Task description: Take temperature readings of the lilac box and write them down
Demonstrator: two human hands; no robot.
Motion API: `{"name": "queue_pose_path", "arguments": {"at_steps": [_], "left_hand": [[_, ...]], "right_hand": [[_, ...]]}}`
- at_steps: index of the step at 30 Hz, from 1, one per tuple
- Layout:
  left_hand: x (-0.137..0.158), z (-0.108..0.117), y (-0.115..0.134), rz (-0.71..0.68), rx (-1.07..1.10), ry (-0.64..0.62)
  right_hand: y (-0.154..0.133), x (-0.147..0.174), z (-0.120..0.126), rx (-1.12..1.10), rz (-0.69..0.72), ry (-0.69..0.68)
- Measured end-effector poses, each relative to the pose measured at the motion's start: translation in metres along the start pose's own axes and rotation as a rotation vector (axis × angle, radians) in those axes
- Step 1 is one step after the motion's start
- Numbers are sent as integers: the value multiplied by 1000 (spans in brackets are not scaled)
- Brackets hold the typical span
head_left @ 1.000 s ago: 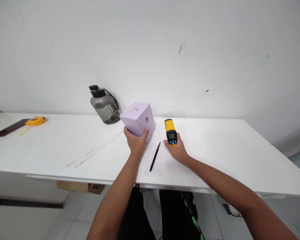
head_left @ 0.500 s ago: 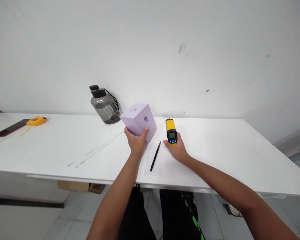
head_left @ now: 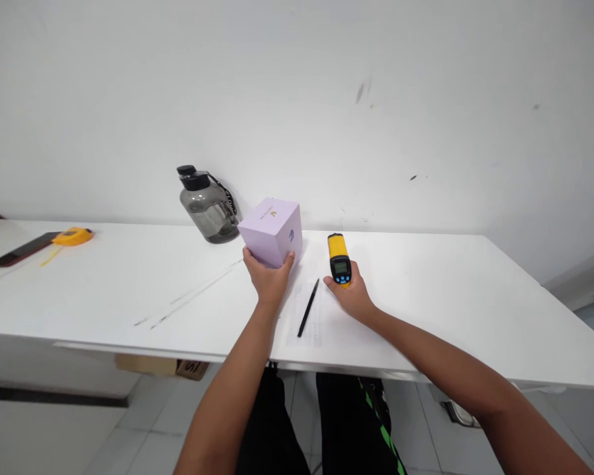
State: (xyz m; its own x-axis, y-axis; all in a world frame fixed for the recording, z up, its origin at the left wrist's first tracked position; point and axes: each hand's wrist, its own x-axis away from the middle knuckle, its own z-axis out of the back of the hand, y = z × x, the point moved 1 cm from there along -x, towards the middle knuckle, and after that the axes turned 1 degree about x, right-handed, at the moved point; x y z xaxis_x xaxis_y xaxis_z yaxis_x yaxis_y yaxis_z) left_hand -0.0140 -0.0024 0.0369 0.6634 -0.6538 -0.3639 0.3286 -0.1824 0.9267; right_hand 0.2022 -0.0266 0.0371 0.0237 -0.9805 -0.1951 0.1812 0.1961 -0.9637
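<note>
My left hand [head_left: 270, 277] grips a lilac cardboard box [head_left: 271, 231] at its near side, thumb on the right face and fingers round the left. The box has a small gold mark on top and a dark blue emblem on its right face. My right hand [head_left: 352, 290] is closed around a yellow and black infrared thermometer [head_left: 340, 257], whose grey screen and blue buttons face me. Between my hands a black pen [head_left: 308, 308] lies on a sheet of paper [head_left: 297, 336] with faint print.
Behind the box, a grey see-through water bottle [head_left: 208, 211] with a black lid and strap stands near the wall. On the left lie a yellow tape measure [head_left: 73, 236] and a dark flat strip [head_left: 22, 251]. A brown carton [head_left: 146, 363] sits below the white table [head_left: 450, 303].
The box has turned in my left hand, so more of its top and left face shows and the emblem side is narrower. My right hand and the thermometer have stayed put.
</note>
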Motion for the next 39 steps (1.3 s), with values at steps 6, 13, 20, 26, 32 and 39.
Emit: {"name": "queue_pose_path", "arguments": {"at_steps": [6,13,20,26,32,39], "left_hand": [[-1,0,-2,-49,-7,25],[-2,-1,-5,-64,3,39],[-1,-2,-6,-74,17,39],[-1,-1,-2,-58,12,30],[0,-1,-1,-51,19,30],[0,0,-1,-75,37,35]], "right_hand": [[-2,1,0,2,-16,11],[-3,1,-1,6,-36,41],[0,1,-1,28,-11,10],[-1,1,0,27,-12,5],[-2,2,-1,20,-25,4],[-2,2,-1,16,-13,17]]}}
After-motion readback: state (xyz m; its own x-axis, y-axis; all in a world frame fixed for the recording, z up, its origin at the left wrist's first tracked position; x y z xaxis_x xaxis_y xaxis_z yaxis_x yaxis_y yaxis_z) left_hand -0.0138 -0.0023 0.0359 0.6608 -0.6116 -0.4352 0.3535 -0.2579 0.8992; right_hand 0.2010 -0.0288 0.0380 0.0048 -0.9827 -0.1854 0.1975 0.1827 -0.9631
